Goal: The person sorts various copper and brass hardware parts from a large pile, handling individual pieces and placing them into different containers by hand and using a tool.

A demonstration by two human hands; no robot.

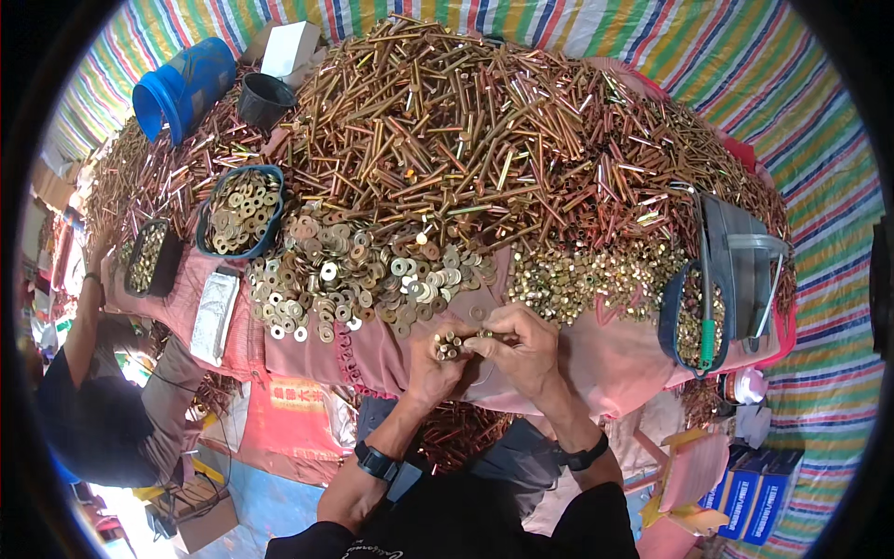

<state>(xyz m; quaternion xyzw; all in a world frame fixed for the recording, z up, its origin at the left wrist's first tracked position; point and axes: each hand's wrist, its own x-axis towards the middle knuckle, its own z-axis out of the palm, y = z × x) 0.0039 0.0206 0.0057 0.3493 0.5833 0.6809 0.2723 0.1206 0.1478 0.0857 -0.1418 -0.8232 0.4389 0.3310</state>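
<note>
My left hand [430, 365] is closed around a bunch of long yellowish bolts [448, 347], their ends pointing up out of the fist. Right beside it, the thumb and fingers of my right hand [526, 347] pinch a small brass-coloured piece [485, 334], perhaps a nut on a bolt end; the fingers hide most of it. Beyond my hands lie loose flat washers [349, 275] to the left and a heap of small nuts [596, 279] to the right. Both heaps rest on a pink cloth [615, 359].
A large mound of long bolts [466, 130] fills the back. Tubs of washers [244, 216] and nuts [700, 321] flank the heaps. A blue bucket [186, 88] lies tipped at far left. Another person's arm [86, 312] reaches in at left. Blue boxes [759, 498] stand lower right.
</note>
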